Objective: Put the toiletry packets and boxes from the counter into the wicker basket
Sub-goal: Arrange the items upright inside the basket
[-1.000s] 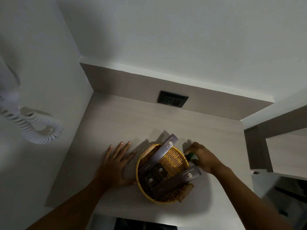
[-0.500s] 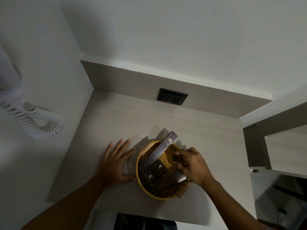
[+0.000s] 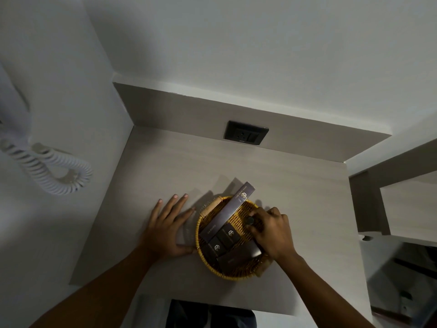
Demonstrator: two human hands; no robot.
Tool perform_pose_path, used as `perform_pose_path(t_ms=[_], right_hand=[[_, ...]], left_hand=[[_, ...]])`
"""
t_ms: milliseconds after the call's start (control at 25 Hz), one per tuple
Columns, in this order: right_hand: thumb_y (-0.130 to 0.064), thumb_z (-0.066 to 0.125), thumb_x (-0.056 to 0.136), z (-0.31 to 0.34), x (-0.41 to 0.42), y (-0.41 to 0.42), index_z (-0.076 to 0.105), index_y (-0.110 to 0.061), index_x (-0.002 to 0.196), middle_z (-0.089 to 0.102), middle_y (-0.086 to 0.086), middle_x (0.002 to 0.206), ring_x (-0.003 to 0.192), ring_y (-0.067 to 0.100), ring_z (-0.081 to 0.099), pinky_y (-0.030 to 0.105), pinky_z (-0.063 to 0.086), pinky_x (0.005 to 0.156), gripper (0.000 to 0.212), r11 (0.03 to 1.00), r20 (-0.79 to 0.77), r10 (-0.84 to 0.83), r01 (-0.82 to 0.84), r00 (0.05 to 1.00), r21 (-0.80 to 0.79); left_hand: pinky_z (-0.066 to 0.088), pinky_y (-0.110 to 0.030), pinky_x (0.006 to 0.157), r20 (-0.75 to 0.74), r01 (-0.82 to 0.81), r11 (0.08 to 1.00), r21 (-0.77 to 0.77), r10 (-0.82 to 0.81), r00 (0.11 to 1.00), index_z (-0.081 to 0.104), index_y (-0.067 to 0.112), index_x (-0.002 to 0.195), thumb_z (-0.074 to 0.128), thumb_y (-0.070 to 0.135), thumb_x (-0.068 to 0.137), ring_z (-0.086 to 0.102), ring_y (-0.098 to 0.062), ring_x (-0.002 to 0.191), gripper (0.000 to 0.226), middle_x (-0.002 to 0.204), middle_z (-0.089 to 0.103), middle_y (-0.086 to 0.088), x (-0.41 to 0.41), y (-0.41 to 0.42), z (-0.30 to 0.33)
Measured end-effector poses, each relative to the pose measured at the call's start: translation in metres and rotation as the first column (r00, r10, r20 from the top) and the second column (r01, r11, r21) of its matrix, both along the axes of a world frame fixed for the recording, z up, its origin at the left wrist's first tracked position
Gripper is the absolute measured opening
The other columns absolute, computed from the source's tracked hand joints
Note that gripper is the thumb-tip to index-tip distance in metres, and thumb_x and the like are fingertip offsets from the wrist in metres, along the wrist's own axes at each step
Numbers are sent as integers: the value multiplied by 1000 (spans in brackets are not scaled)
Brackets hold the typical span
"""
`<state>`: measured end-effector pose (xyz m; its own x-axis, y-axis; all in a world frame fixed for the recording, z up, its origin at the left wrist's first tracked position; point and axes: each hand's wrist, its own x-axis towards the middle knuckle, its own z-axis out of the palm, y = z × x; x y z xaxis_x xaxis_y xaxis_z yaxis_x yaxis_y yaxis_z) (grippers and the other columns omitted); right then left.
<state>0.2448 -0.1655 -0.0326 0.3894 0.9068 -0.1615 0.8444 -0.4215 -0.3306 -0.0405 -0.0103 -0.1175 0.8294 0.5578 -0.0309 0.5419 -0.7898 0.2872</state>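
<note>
The round wicker basket (image 3: 203, 223) sits on the light wood counter (image 3: 236, 166) near its front edge. A long dark box (image 3: 228, 213) leans across the basket, its far end sticking out over the rim. Two small dark boxes (image 3: 223, 240) and another dark packet (image 3: 238, 256) lie inside. My right hand (image 3: 272, 233) is over the right half of the basket, closed around a small dark item (image 3: 250, 220) that is mostly hidden by the fingers. My left hand (image 3: 165, 228) lies flat on the counter, fingers spread, touching the basket's left side.
A black wall socket (image 3: 246, 136) is set in the backsplash behind the basket. A white coiled cord (image 3: 47, 171) hangs on the left wall. A shelf unit (image 3: 397, 204) stands to the right of the counter.
My right hand has moved from the counter beside the basket's right rim to over the basket, carrying the small dark item in. The left hand stays put.
</note>
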Motion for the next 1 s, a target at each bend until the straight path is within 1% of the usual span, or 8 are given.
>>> perform_pose_path(t_ms=[160, 280, 360, 440, 560, 720, 840, 1000], right_hand=[[-54, 69, 78, 12, 1, -6, 58, -27, 116, 66, -2, 113, 109, 22, 51, 37, 37, 86, 48, 999, 13, 15, -16, 1000, 47], [-61, 60, 81, 31, -13, -38, 56, -28, 111, 60, -10, 108, 100, 13, 50, 32, 42, 79, 45, 950, -125, -182, 207, 975, 232], [-59, 59, 83, 33, -39, -66, 53, -28, 108, 56, -8, 106, 98, 14, 50, 30, 45, 75, 41, 817, -341, -400, 499, 851, 289], [-53, 63, 79, 30, -69, -86, 50, -24, 108, 54, -1, 107, 97, 22, 53, 33, 48, 73, 43, 654, -528, -573, 738, 627, 167], [-33, 72, 82, 24, -96, -96, 49, -17, 105, 59, 7, 103, 89, 25, 59, 31, 48, 66, 37, 577, -657, -649, 811, 383, -96], [-16, 74, 82, 25, -88, -94, 53, -14, 100, 66, 8, 92, 78, 18, 63, 21, 47, 59, 28, 627, -681, -602, 774, 416, -82], [-14, 75, 81, 28, -71, -92, 55, -14, 100, 66, 4, 88, 79, 15, 63, 18, 45, 58, 27, 659, -643, -588, 752, 491, -28], [-8, 73, 82, 31, -38, -83, 58, -12, 100, 66, 2, 84, 77, 12, 63, 14, 44, 59, 24, 756, -602, -503, 653, 620, 41]], left_hand=[[14, -64, 123, -18, 20, 1000, -4, -20, 1000, 28, 30, 159, 43, 102, 68, 10, -30, 158, 117, 172, 10, -5, 1, -1, 2], [12, -63, 123, -58, 37, 999, -40, -39, 998, 36, 23, 157, 28, 106, 66, 16, -33, 156, 123, 170, 14, -9, 0, -1, 15], [11, -60, 124, -10, -51, 989, -142, 50, 999, 37, 23, 156, 16, 105, 68, 19, -29, 156, 122, 169, 20, -5, 6, 0, 28], [24, -51, 119, 70, -216, 938, -273, 243, 967, 47, 27, 149, 17, 102, 72, 36, -22, 146, 112, 158, 45, 1, 24, 0, 47], [34, -35, 97, 140, -281, 906, -315, 338, 931, 69, 27, 124, 46, 83, 82, 57, -14, 114, 74, 117, 71, 10, 56, -5, 76], [43, -33, 82, 110, -292, 924, -248, 326, 939, 78, 20, 102, 70, 44, 94, 63, -19, 92, 27, 95, 74, 2, 66, -15, 89], [48, -33, 75, 62, -325, 921, -215, 345, 937, 79, 21, 90, 71, 45, 93, 63, -16, 81, 25, 84, 74, 2, 66, -20, 97], [47, -23, 56, 17, -424, 832, -358, 460, 888, 70, 27, 70, 79, 42, 88, 63, -7, 63, 25, 64, 67, 12, 64, -34, 104]])
